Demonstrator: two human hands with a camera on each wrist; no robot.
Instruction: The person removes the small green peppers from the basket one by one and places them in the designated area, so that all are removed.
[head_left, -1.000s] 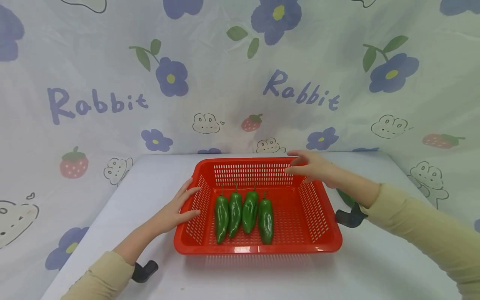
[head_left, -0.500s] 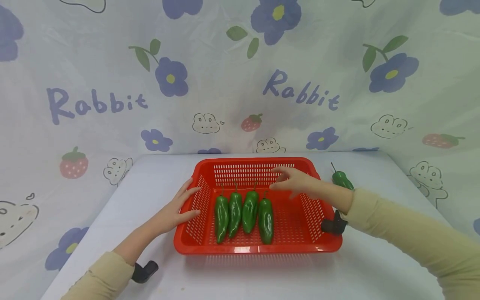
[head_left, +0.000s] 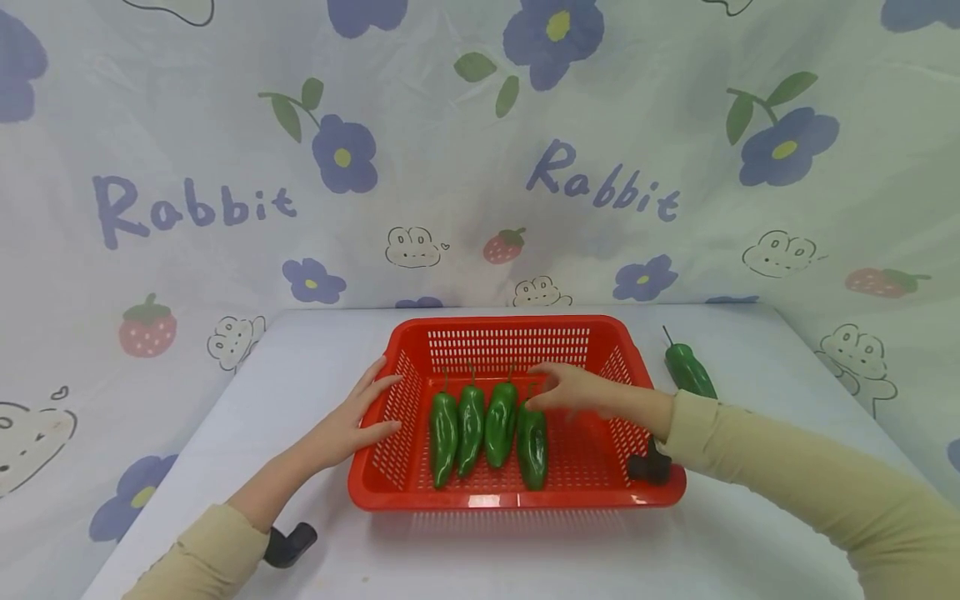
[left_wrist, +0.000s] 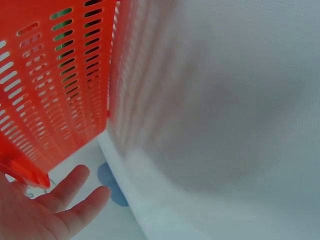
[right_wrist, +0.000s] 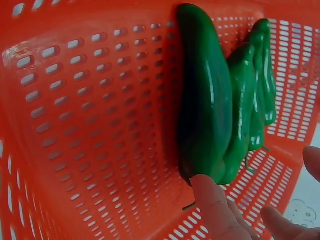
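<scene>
A red slotted plastic basket (head_left: 585,498) holds several green chili peppers (head_left: 470,429), lying side by side with their stems pointing away. My left hand (head_left: 351,417) rests on the basket's left rim, fingers spread; the left wrist view shows fingers (left_wrist: 87,212) stretched out past the basket wall. Inside the basket, my right hand (head_left: 573,393) is over the stem end of the rightmost green chili pepper (head_left: 533,454). In the right wrist view one fingertip (right_wrist: 202,182) is right at that pepper's stem end, while the other fingers stay apart from it.
Another green chili pepper (head_left: 690,372) lies on the white table (head_left: 757,350), right of the basket and beyond the right forearm. Behind the table hangs a printed cloth (head_left: 480,183). A black device (head_left: 290,545) sits at the left wrist, another (head_left: 651,467) at the right.
My right hand has moved left and nearer, from over the basket's back right corner to the rightmost pepper's stem end. The pepper on the table has come into fuller view. My left hand has stayed put.
</scene>
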